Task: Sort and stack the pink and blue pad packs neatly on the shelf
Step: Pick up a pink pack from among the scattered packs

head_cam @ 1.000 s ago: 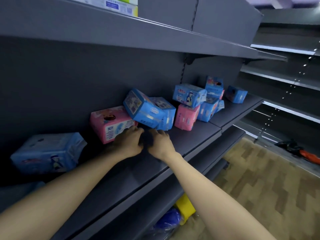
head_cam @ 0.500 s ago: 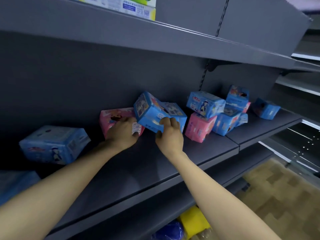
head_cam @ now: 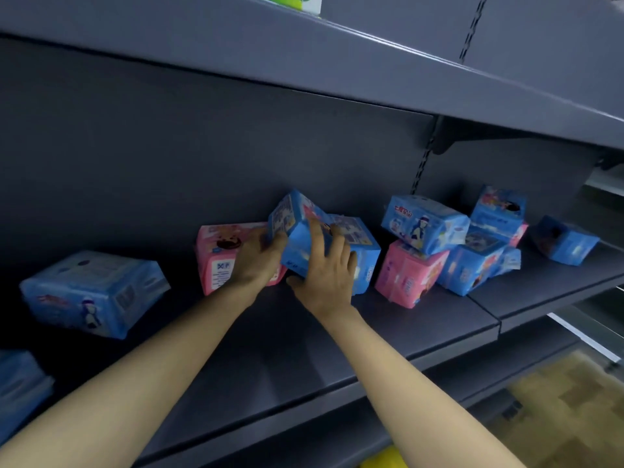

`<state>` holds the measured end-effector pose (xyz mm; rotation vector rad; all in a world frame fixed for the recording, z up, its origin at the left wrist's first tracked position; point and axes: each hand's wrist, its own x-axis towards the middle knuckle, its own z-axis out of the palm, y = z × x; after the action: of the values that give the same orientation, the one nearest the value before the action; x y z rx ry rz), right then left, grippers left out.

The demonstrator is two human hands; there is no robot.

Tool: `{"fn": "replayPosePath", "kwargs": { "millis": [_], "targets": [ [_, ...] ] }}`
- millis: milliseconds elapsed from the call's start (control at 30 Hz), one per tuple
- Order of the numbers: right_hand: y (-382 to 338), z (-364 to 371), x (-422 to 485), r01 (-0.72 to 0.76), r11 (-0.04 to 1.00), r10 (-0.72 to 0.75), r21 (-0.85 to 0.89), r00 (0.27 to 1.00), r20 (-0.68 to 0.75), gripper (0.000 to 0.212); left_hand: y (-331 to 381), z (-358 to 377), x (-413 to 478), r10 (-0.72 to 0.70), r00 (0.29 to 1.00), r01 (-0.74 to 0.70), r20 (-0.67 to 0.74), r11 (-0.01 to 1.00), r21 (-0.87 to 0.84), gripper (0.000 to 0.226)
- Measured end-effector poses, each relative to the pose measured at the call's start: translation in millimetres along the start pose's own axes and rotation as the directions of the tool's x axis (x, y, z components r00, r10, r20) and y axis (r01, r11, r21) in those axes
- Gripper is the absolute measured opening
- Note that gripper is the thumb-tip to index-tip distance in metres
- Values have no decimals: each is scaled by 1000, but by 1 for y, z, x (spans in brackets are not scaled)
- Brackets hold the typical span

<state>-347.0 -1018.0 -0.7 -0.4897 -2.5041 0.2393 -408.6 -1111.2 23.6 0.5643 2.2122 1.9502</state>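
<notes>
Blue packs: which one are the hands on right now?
The tilted blue pack beside the left pink pack; left hand and right hand both hold it. The other blue packs lie farther left or right.

Print on pink pack (head_cam: 223,255) and blue pack (head_cam: 291,216) is illegible

Both forearms are bare down to the left hand (head_cam: 255,262) and right hand (head_cam: 325,279).

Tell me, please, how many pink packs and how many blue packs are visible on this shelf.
Pink packs: 3, one mostly hidden behind blue ones.
Blue packs: 9, counting one cut off at the left edge and one partly hidden.
Total: 12.
</notes>
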Motion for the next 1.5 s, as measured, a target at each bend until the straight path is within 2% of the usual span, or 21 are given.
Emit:
{"fn": "replayPosePath", "kwargs": {
  "millis": [133, 267, 333, 400, 500, 633, 800, 900, 967, 1033, 1100, 1200, 1367, 1500],
  "targets": [
    [-4, 10, 6, -23, 999, 23, 24, 1000, -15, 99, 10, 6, 6, -110, 994, 112, 21, 971, -211, 21],
    [-2, 25, 10, -50, 988, 14, -148, 972, -236, 112, 21, 13, 9, -155, 987, 159, 37, 935, -318, 25],
    [1, 29, 13, -51, 981, -4, -185, 960, -282, 109, 25, 15, 10, -194, 980, 195, 36, 919, -342, 28],
    [2, 30, 16, -37, 981, -27, -190, 946, -323, 106, 27, 16, 12, -224, 974, 221, 33, 907, -359, 40],
    [7, 32, 15, 29, 996, -56, -84, 942, -331, 105, 29, 18, 14, -231, 973, 222, 20, 905, -363, 45],
    [19, 29, 9, 196, 964, -121, 181, 926, -356, 93, 28, 18, 11, -206, 979, 190, -8, 918, -349, 36],
    [30, 18, 0, 275, 910, -146, 311, 913, -380, 59, 19, 17, -3, -204, 979, 190, -4, 919, -345, 20],
    [31, 8, -9, 221, 877, -86, 426, 946, -314, 50, 14, 15, -13, -201, 980, 191, 10, 914, -358, 21],
    [29, -1, -16, 108, 833, 13, 542, 977, -215, 55, 13, 13, -19, -196, 981, 183, 1, 915, -358, 22],
    [29, -10, -20, 6, 781, 103, 624, 985, -138, 51, 14, 11, -25, -183, 983, 173, 7, 919, -353, 17],
    [33, -18, -25, -66, 746, 154, 663, 985, -74, 44, 17, 10, -32, -175, 984, 171, 21, 921, -350, 15],
    [34, -25, -34, -85, 698, 161, 711, 986, -41, 39, 19, 10, -45, -166, 986, 162, 18, 924, -347, 27],
    [33, -41, -59, -8, 694, 108, 720, 990, -94, 54, 21, 12, -71, -99, 994, 107, 42, 925, -366, 32],
    [37, -47, -80, 119, 730, 55, 673, 971, -232, 64, 20, 15, -89, 21, 995, 14, 102, 945, -328, 43]
  ]
}}
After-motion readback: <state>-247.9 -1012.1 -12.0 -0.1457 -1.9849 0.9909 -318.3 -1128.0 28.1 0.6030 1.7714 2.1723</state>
